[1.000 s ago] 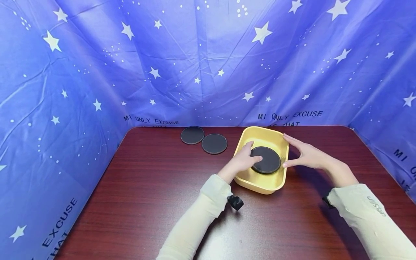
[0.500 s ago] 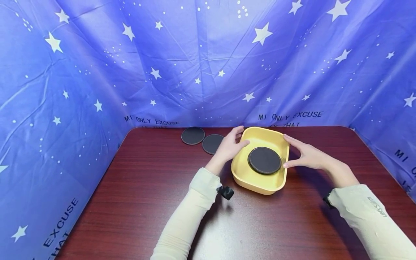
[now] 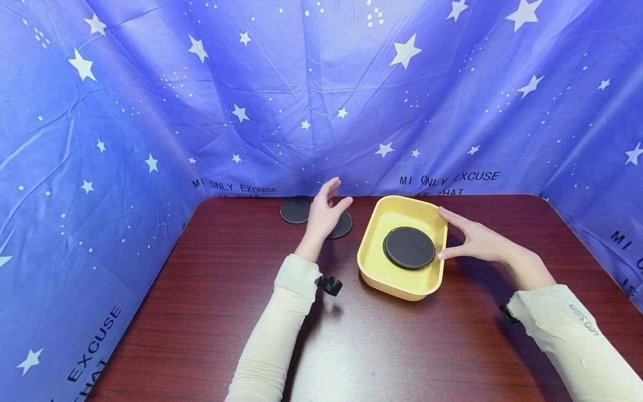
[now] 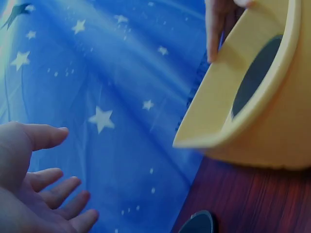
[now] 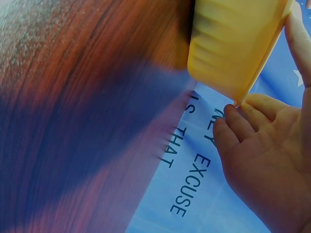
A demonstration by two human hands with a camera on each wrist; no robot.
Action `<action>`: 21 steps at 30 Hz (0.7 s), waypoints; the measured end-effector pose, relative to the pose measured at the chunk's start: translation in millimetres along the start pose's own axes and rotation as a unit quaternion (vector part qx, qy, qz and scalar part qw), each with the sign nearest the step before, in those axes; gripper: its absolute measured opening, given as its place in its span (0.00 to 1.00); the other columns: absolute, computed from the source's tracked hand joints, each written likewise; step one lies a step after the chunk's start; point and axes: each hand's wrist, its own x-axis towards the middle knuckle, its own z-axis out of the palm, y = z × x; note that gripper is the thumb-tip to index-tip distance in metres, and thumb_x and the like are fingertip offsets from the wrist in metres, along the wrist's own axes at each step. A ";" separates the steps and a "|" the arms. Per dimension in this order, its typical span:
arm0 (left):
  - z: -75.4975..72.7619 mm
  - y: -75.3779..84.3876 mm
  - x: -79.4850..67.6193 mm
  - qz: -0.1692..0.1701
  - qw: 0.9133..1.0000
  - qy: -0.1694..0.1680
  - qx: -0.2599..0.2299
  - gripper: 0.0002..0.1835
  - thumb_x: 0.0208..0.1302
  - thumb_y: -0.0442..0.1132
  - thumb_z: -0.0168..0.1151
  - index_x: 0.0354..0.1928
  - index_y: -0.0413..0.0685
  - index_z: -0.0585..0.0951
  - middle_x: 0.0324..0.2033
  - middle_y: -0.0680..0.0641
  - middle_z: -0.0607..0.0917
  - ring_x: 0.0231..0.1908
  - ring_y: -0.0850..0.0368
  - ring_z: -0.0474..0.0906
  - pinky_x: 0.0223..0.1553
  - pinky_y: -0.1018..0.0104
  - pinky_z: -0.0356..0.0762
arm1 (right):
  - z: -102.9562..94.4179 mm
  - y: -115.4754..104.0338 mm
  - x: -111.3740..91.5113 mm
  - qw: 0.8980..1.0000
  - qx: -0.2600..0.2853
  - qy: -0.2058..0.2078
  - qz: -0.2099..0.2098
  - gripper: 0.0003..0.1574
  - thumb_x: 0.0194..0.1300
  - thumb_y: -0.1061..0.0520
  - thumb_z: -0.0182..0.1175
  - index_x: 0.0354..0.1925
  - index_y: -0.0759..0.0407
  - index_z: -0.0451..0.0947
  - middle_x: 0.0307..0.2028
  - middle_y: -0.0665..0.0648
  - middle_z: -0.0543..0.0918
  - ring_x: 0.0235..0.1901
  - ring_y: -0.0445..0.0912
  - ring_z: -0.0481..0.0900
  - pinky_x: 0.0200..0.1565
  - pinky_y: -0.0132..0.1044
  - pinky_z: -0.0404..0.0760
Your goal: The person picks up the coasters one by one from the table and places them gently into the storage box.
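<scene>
In the head view, my left hand (image 3: 323, 219) is over the back of the table with spread fingers and nothing in it. Beneath it lie two flat black round coasters, the left coaster (image 3: 294, 210) and the partly hidden right coaster (image 3: 343, 225). A yellow plastic bin (image 3: 384, 278) stands to the right. On its floor rests a black coaster (image 3: 409, 247) with a thick-looking edge; whether another lies under it, I cannot tell. My right hand (image 3: 479, 241) touches the bin's right rim with thumb and extended fingers, which also show at the bin's corner in the right wrist view.
A dark red wooden table (image 3: 211, 307) spreads under everything. Blue star-patterned cloth (image 3: 301, 84) hangs close behind its back edge and along both sides. Black straps (image 3: 329, 286) sit at the wrists, over light sleeves.
My left hand has come out of the bin, away from the coaster there, and moved left over the two coasters on the table. The right hand has stayed at the bin's side.
</scene>
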 end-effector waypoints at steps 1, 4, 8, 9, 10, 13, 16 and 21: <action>-3.3 -2.7 1.5 0.004 1.000 0.011 -0.002 0.32 0.64 0.35 0.65 0.70 0.39 0.68 0.67 0.39 0.75 0.68 0.40 0.71 0.69 0.44 0.69 | 0.0 0.1 0.1 1.000 0.000 0.000 0.000 0.71 0.50 0.46 0.77 0.78 0.63 0.45 0.77 0.69 0.51 0.74 0.68 0.52 0.71 0.62 0.57; -13.8 -9.9 5.3 0.011 0.999 0.038 -0.009 0.32 0.64 0.34 0.66 0.69 0.38 0.69 0.67 0.38 0.75 0.68 0.40 0.70 0.69 0.42 0.68 | 0.0 0.4 0.2 1.000 -0.002 0.000 0.001 0.71 0.50 0.46 0.77 0.78 0.63 0.45 0.77 0.69 0.51 0.74 0.69 0.53 0.70 0.63 0.58; -28.1 -19.2 10.1 0.014 0.997 0.063 -0.029 0.33 0.63 0.34 0.67 0.70 0.37 0.68 0.68 0.37 0.74 0.69 0.38 0.69 0.71 0.40 0.65 | 0.5 1.5 0.3 1.000 -0.004 0.004 -0.001 0.71 0.50 0.46 0.77 0.78 0.64 0.45 0.77 0.69 0.51 0.74 0.69 0.53 0.69 0.67 0.58; -31.6 -21.9 11.6 0.014 0.997 0.069 -0.032 0.34 0.63 0.34 0.67 0.70 0.37 0.68 0.68 0.37 0.73 0.69 0.38 0.68 0.71 0.40 0.64 | 0.8 1.9 0.5 1.000 -0.006 0.006 -0.003 0.71 0.50 0.46 0.77 0.78 0.64 0.46 0.77 0.69 0.52 0.74 0.69 0.53 0.69 0.67 0.59; -34.9 -24.3 12.6 0.013 0.997 0.075 -0.035 0.34 0.63 0.34 0.67 0.70 0.37 0.67 0.68 0.37 0.73 0.69 0.37 0.67 0.71 0.40 0.64 | 0.9 2.0 0.5 1.000 -0.005 0.006 -0.002 0.71 0.50 0.46 0.77 0.78 0.64 0.46 0.77 0.69 0.51 0.74 0.69 0.53 0.69 0.67 0.58; -44.5 -30.5 14.6 0.005 0.995 0.089 -0.033 0.36 0.63 0.35 0.67 0.71 0.38 0.66 0.69 0.38 0.72 0.70 0.38 0.66 0.73 0.41 0.62 | 1.1 2.5 0.7 1.000 -0.006 0.004 0.001 0.71 0.50 0.45 0.77 0.78 0.64 0.45 0.77 0.68 0.51 0.74 0.68 0.53 0.69 0.66 0.58; -53.2 -37.3 16.0 -0.008 0.995 0.100 -0.019 0.37 0.63 0.37 0.68 0.72 0.41 0.65 0.70 0.40 0.71 0.71 0.40 0.65 0.74 0.44 0.61 | 0.4 2.0 0.4 1.000 -0.002 0.002 -0.002 0.71 0.51 0.45 0.77 0.78 0.64 0.45 0.77 0.69 0.51 0.74 0.69 0.53 0.69 0.67 0.58; -64.6 -51.7 18.5 -0.022 0.994 0.109 -0.007 0.40 0.63 0.38 0.69 0.74 0.43 0.63 0.72 0.41 0.69 0.72 0.43 0.63 0.75 0.48 0.60 | -0.7 1.2 0.0 1.000 -0.003 0.000 0.004 0.71 0.51 0.45 0.76 0.78 0.63 0.45 0.77 0.68 0.51 0.74 0.69 0.52 0.70 0.65 0.57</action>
